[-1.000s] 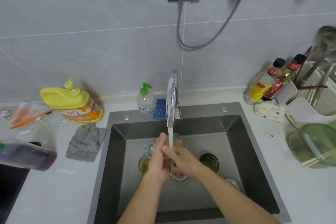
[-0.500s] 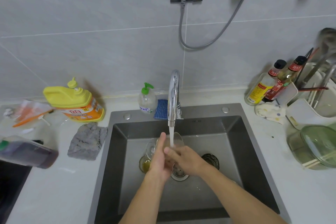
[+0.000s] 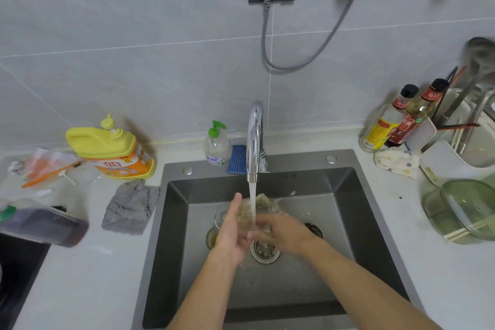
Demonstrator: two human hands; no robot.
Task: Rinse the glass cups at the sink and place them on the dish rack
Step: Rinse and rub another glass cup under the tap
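Note:
A clear glass cup (image 3: 263, 205) is tilted under the running tap (image 3: 254, 142) in the middle of the grey sink (image 3: 369, 222). My left hand (image 3: 231, 233) grips its left side, thumb up along the wall. Fingers of my right hand (image 3: 281, 230) hold the cup from the right, near its base. Water splashes off the cup's rim. Another glass cup with a handle (image 3: 218, 218) stands in the sink just left of my left hand, partly hidden. A dark ribbed cup (image 3: 314, 229) peeks out behind my right wrist.
The sink drain (image 3: 265, 250) lies below my hands. A white dish rack (image 3: 455, 153) with utensils stands at the right, with a green glass bowl (image 3: 463, 211) in front. Sauce bottles (image 3: 396, 120), a yellow detergent jug (image 3: 112, 150), a grey cloth (image 3: 128, 207) and a soap pump (image 3: 217, 144) ring the sink.
The cup has tipped over more toward the right under the stream, and water now splashes from it. My right hand has slid lower along the cup.

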